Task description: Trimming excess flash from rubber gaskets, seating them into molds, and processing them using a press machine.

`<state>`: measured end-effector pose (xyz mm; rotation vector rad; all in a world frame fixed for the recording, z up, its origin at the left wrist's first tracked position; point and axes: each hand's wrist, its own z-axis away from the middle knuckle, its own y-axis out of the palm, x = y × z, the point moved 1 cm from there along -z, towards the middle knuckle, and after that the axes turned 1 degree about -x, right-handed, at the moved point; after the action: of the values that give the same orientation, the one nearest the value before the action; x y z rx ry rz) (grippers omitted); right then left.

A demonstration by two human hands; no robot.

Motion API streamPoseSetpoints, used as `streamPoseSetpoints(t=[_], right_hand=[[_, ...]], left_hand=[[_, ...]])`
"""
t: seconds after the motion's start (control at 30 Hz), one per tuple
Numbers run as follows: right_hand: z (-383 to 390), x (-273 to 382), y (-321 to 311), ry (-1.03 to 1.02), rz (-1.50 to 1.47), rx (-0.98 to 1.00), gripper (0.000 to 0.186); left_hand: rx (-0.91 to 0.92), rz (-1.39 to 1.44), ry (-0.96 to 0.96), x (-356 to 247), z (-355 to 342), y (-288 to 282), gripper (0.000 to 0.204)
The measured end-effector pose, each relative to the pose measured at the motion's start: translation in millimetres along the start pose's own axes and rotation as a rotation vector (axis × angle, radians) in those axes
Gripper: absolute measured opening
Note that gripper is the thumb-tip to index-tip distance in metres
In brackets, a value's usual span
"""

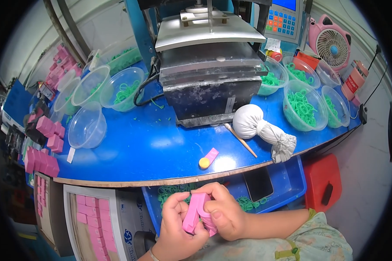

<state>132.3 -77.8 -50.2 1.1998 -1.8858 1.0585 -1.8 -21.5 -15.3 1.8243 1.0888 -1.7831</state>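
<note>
Both my hands are closed around a small pink box (pixel 194 212), held above the blue tub at the table's front edge. My left hand (pixel 174 232) grips its left side and lower end, with the thumb near the bottom. From the right, my right hand (pixel 228 213) wraps over it, fingers bent at its upper end and thumb against its side. A loose pink part, like a flap, shows between the hands; my fingers hide some of it. Beneath them, green rubber bands (pixel 172 191) lie in the blue tub (pixel 292 185), beside a dark phone (pixel 258 185).
A heated press (pixel 211 78) stands on the blue table (pixel 161 150). Clear bowls (pixel 307 124) of green bands sit on both sides. A white cloth bundle (pixel 265 130), a wooden stick (pixel 244 141) and a yellow-capped pink piece (pixel 209 158) lie in front. Pink boxes fill a carton (pixel 117 209) at lower left.
</note>
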Motion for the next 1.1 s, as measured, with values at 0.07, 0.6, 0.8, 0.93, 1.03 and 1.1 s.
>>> streamPoseSetpoints(t=[0.07, 0.6, 0.8, 0.93, 1.03, 1.1], right_hand=[[-3, 2, -5, -0.005, -0.023, 0.017, 0.050], [-11, 15, -2, 0.131, -0.145, 0.189, 0.018], [-7, 19, 2, 0.152, 0.226, 0.453, 0.033], [-32, 35, -16, -0.080, 0.092, 0.116, 0.029], [-45, 37, -19, -0.163, 0.085, 0.203, 0.032], [-47, 30, -16, -0.236, 0.071, 0.224, 0.027]], left_hand=[[0.025, -0.009, 0.012, 1, 0, -4, 0.064], [-0.014, 1.090, 0.031, 15, -19, -24, 0.064], [-0.248, 1.230, -0.316, 12, -15, -24, 0.061], [-0.175, 1.188, -0.327, 19, -5, -20, 0.047], [-0.150, 1.166, -0.298, 21, -5, -15, 0.040], [-0.086, 1.124, -0.208, 27, -4, -16, 0.038]])
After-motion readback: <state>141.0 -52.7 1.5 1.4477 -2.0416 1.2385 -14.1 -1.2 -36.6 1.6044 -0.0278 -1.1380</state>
